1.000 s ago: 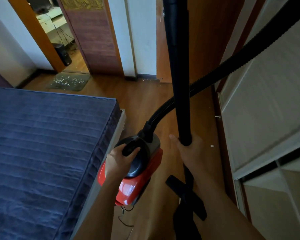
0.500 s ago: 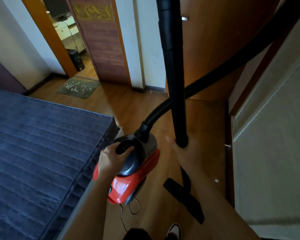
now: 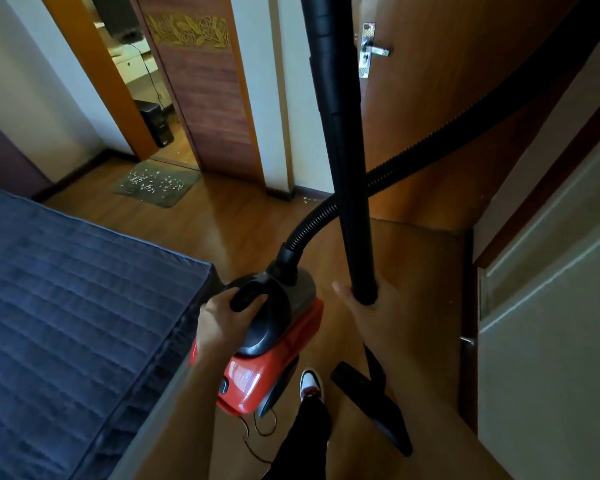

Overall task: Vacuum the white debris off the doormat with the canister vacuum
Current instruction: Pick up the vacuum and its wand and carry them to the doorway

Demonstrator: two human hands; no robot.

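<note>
a red, black-domed canister vacuum (image 3: pixel 258 374) is gripped under the left hand (image 3: pixel 222 323); a black wand (image 3: pixel 347 168) is clasped in the right hand (image 3: pixel 376 318).

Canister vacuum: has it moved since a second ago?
Yes. The canister vacuum, carried in the left hand, has come forward along the bed, nearer its corner and the doormat.

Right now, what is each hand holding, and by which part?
The left hand grips the canister vacuum by its black top handle; the right hand holds the black wand low down, above the floor nozzle.
</note>
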